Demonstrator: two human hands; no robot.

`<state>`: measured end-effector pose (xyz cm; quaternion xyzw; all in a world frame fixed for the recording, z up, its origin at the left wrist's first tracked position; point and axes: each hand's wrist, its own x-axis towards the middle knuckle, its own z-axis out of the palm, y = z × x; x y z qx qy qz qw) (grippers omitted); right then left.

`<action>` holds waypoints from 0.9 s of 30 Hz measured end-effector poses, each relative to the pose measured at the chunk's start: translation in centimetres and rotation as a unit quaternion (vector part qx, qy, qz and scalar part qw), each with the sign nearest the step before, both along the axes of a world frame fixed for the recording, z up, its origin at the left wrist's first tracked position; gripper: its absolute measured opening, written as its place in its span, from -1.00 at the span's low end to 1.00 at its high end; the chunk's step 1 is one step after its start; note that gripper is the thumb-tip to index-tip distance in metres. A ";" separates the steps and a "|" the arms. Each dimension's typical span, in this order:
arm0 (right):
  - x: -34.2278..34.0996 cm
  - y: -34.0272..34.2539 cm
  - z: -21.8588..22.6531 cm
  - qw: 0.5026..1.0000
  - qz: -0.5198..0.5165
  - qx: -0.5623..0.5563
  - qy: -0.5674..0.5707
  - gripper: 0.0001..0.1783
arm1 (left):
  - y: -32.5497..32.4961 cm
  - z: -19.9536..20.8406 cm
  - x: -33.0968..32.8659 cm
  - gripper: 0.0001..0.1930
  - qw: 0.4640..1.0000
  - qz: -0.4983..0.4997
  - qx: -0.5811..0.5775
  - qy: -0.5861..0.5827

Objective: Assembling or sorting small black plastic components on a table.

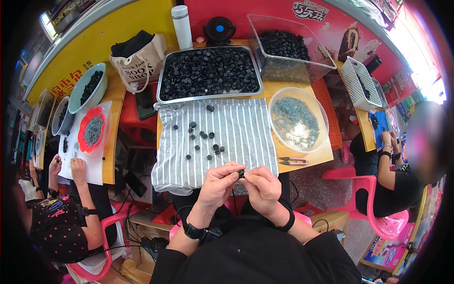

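Note:
Over the near edge of a striped cloth (255, 137), my two hands meet with their fingertips together. My left hand (216, 185) pinches a small round black part (241, 173) between thumb and fingers. My right hand (263, 185) is closed in a pinch against that part's right side; whatever lies between its fingertips is too small to make out. Several loose black parts (204, 135) are scattered on the cloth beyond my hands. To the right, a clear round bowl (323, 135) holds many tiny grey-blue pieces (295, 113). Thread snips (294, 161) lie in front of it.
A metal tray (257, 90) full of black parts stands behind the cloth. Behind it are a clear bin (283, 71), a small fan (219, 29), a white bottle (182, 26) and a cloth bag (137, 64). Other people work at tables left and right.

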<state>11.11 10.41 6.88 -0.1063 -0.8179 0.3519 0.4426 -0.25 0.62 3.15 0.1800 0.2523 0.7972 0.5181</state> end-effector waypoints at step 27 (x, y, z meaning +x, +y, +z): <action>0.1 1.1 0.2 0.998 0.046 -0.045 -0.009 -0.72 | 0.0 -0.1 -0.2 -0.77 1.000 -0.012 0.028 0.007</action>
